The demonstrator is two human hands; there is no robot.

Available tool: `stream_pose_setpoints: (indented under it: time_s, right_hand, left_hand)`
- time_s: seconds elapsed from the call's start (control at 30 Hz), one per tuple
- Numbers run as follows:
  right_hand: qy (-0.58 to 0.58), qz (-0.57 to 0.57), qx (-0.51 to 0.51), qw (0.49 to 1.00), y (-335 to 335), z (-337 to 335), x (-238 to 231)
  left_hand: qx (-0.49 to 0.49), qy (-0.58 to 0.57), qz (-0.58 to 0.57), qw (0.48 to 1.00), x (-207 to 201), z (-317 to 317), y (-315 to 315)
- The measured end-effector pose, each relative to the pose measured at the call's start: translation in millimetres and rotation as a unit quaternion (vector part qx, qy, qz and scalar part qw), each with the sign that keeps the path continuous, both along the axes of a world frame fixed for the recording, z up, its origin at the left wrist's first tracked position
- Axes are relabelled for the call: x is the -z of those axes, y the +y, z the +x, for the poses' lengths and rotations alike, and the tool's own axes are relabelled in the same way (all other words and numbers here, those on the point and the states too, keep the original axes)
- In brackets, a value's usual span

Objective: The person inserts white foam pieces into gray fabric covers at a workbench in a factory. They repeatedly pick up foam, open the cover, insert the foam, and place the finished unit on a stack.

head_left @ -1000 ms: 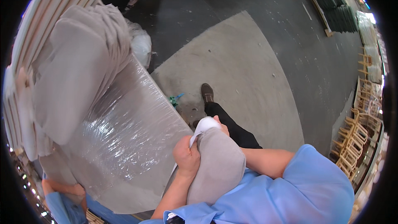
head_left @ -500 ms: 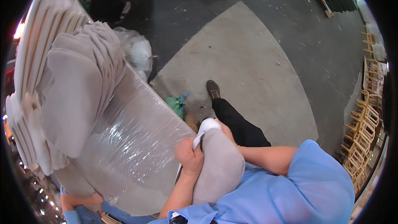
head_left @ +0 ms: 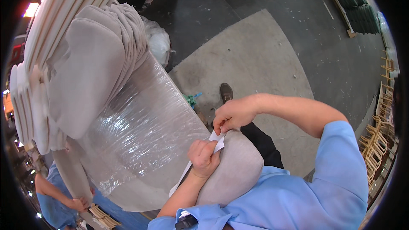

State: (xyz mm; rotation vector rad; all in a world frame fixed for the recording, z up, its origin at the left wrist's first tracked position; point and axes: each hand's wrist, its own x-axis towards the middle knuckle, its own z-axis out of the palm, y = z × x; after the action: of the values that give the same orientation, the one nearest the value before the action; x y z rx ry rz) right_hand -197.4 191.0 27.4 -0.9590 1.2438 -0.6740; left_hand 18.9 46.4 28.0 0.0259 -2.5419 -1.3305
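Against my body, beside the table edge, lies a grey fabric-covered cushion [head_left: 236,166], its rounded side toward my right. A white strip of lining or padding [head_left: 217,140] shows along its open edge. My left hand [head_left: 204,157] is closed on that edge, its thumb pressed over the white strip. Just above it, my right hand [head_left: 234,115] pinches the far corner of the cushion's edge between thumb and fingers. What exactly the right fingertips hold is partly hidden.
On my left stands a table [head_left: 140,123] wrapped in shiny clear film. Stacked grey fabric covers [head_left: 91,59] and white foam pads [head_left: 64,17] lean at its far left. A co-worker's arm [head_left: 64,196] handles a grey piece at lower left. Wooden chair frames [head_left: 375,140] line the right.
My right hand has come up from behind the cushion's far end to its top edge, elbow raised. The rounded white end is no longer showing; a flat white strip is. The view has shifted.
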Motion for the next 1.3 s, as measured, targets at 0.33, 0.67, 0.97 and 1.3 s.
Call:
stream_pose_setpoints:
  time_s: [0.33,0.67,0.97,1.3]
  right_hand:
    - [-0.047,0.042,-0.094,0.994,-20.1,-8.3,10.4]
    - [0.059,-0.013,-0.183,0.981,-33.3,-15.2,-8.8]
    - [0.337,-0.051,-0.357,0.870,-50.5,1.0,-54.0]
    - [0.015,0.049,-0.161,0.986,-25.4,-15.4,-6.2]
  left_hand:
    - [-0.001,-0.003,0.000,1.000,2.1,1.5,-2.2]
    - [0.005,-0.001,0.008,1.000,1.2,0.9,-1.1]
    - [-0.004,-0.018,0.013,1.000,4.7,-1.0,-0.4]
    - [-0.009,-0.033,0.040,0.999,7.9,-0.7,2.3]
